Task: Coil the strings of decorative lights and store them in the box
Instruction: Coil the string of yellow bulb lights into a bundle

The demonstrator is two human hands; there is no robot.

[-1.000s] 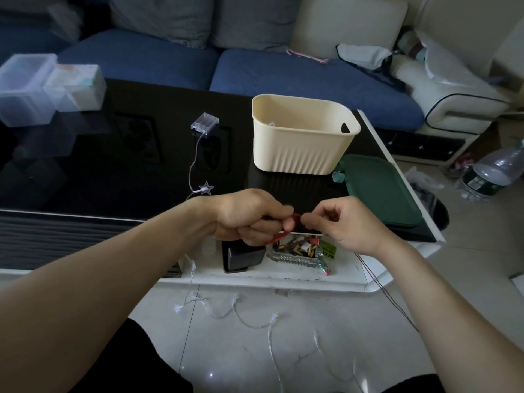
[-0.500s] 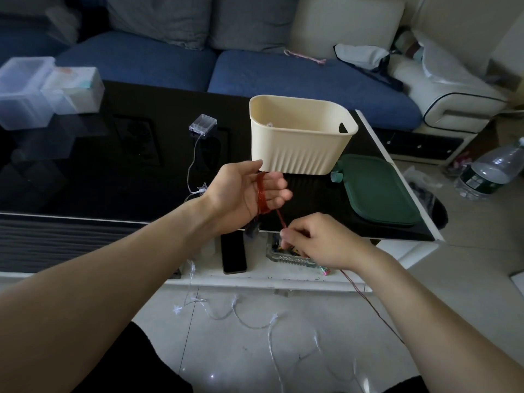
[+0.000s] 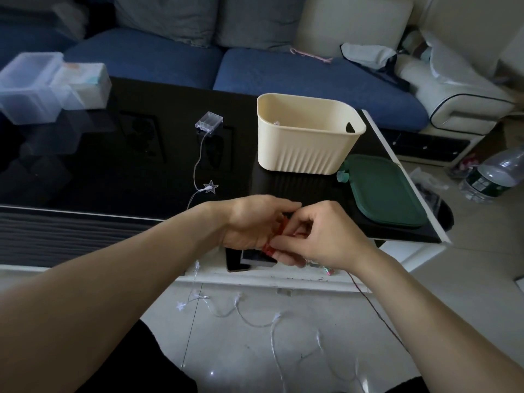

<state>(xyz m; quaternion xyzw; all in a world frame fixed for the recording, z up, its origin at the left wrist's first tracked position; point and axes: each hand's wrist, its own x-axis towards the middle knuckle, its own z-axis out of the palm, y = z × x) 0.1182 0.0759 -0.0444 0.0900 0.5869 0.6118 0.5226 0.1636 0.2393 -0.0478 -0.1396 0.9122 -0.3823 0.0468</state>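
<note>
Red wire, wound into a small coil (image 3: 273,236), sits between a person's two hands just above the near edge of the black glass bench (image 3: 113,171); the left hand (image 3: 252,222) has its fingers curled round the loops, while the right hand (image 3: 320,236) pinches the coil's lower end between thumb and fingertips; the loose tail of the red wire (image 3: 377,313) runs from under the right wrist down towards the floor, so winding is judged unfinished. Beyond the fingers, well apart, stands the cream box (image 3: 306,137), open at the top; something small and pale shows inside near its far wall, too little to name. Beside it, beyond the right fingers, lies a green lid (image 3: 385,191). A second string, clear wire with star lights (image 3: 211,187), has not been coiled: its clear battery case (image 3: 209,121) rests on the bench beyond the left fingers, and the wire trails over the edge and lies in loose curves on the tiled floor (image 3: 255,350) below both hands. As judged from this, one string is partly coiled, none of the visible wire is yet in the box, and the star string remains untouched. The coil's long axis runs roughly up and down between the palms, tilted slightly towards the right fingers; its free end points down and to the right.
</note>
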